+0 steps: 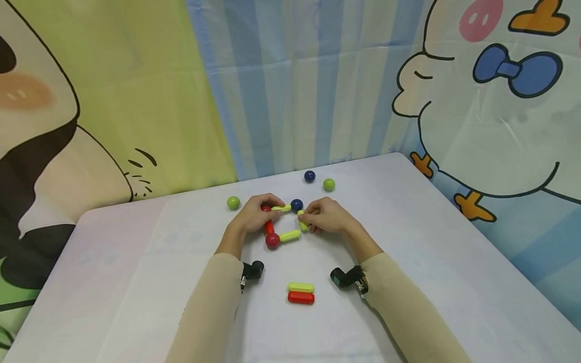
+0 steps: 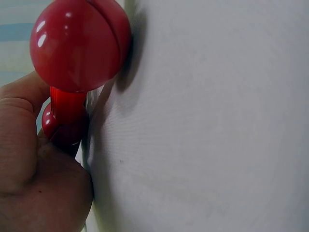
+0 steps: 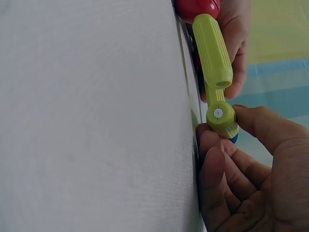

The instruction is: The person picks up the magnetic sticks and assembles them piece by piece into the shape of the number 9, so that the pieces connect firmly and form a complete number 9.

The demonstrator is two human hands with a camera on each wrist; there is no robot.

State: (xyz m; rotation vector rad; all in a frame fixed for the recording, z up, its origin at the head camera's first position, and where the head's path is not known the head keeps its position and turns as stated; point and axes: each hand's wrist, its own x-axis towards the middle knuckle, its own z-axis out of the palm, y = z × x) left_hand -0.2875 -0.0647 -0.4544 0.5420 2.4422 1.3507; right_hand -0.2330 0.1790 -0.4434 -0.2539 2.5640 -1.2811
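A partly joined frame of rods and balls lies on the table between the hands. My left hand (image 1: 255,214) curls around its far left corner, pinching the far yellow-green rod (image 1: 285,208) beside a red ball (image 1: 266,207). That rod meets a dark blue ball (image 1: 297,205). With thumb and fingers, my right hand (image 1: 330,216) pinches another yellow-green rod (image 1: 302,222), whose far end is at the blue ball. A red rod (image 1: 270,228) runs to the near red ball (image 2: 79,46), from which a third yellow-green rod (image 3: 212,50) sticks out, its tip apart from the right-hand rod.
Nearer the person, a loose yellow-green rod (image 1: 300,287) lies beside a red rod (image 1: 301,298). Behind the hands are a dark blue ball (image 1: 309,176) and a green ball (image 1: 329,184); another green ball (image 1: 233,202) sits left. A printed curtain (image 1: 290,91) borders the table.
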